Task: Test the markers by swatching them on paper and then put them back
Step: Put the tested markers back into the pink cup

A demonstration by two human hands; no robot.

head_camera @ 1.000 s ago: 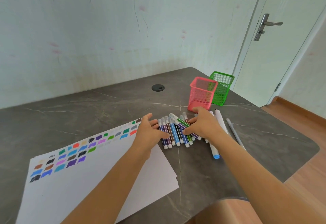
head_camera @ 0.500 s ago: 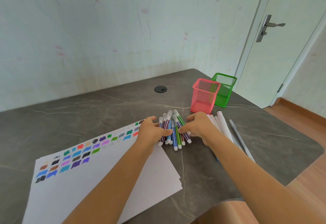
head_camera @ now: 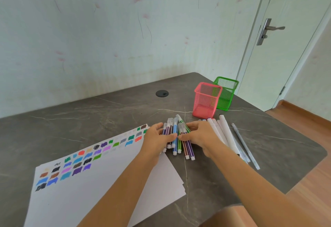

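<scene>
A bundle of several thin coloured markers (head_camera: 176,137) lies on the grey desk, squeezed between both hands. My left hand (head_camera: 157,138) curls round the bundle's left side, thumb on top. My right hand (head_camera: 200,134) grips its right side, fingers over the green and brown markers. White paper sheets (head_camera: 111,182) with rows of colour swatches lie to the left. A pink mesh cup (head_camera: 206,100) and a green mesh cup (head_camera: 226,93) stand behind the bundle.
Several thick white markers (head_camera: 226,135) and a thin clear pen (head_camera: 245,146) lie right of my right hand. A black cable grommet (head_camera: 162,93) sits in the desk (head_camera: 89,117) near the wall. The desk's right edge drops to a wooden floor; a door stands beyond.
Both hands have pushed the spread-out markers together into a tight bundle, closing toward each other. The view shifted slightly.
</scene>
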